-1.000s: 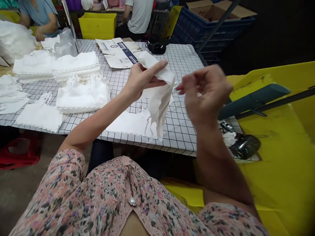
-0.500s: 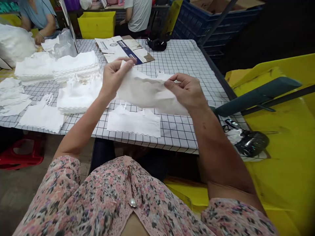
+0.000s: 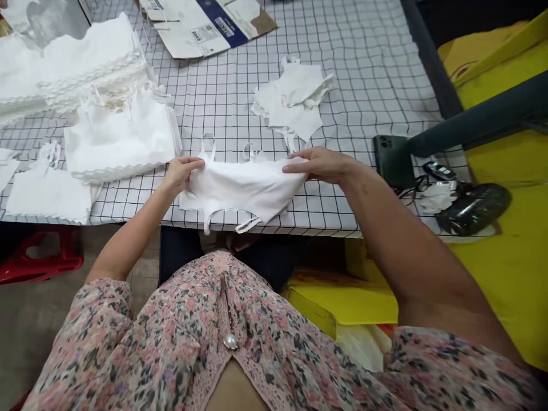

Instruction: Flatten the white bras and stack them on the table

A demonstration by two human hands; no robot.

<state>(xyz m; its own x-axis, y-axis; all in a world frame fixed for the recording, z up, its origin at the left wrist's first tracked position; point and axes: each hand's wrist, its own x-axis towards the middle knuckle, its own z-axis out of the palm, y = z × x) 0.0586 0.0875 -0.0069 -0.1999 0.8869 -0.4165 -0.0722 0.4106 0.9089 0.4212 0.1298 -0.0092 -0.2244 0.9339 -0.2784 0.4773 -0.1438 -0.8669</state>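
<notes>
A white strappy camisole top (image 3: 246,185) lies stretched between my hands at the near edge of the table, its straps hanging toward me. My left hand (image 3: 183,172) pinches its upper left corner. At the opposite corner, my right hand (image 3: 319,164) grips the cloth between thumb and fingers. Straps of another white top show just beyond the held one; most of that piece is covered. Farther back lies a crumpled heap of white tops (image 3: 295,97). Left of my left hand sits a neat stack of white tops (image 3: 122,134) with wavy hems.
The table has a checked cloth (image 3: 214,85). A flattened carton (image 3: 205,28) lies at the back, more white stacks (image 3: 85,57) at the left. On the right are a dark phone (image 3: 391,160), a green metal bar (image 3: 479,117) and a black plastic-wrapped bundle (image 3: 475,208). A red stool (image 3: 47,251) stands lower left.
Both hands have come down and nearer with the camisole, from held up in the air to the table edge, over the piece lying there. The view has tilted downward.
</notes>
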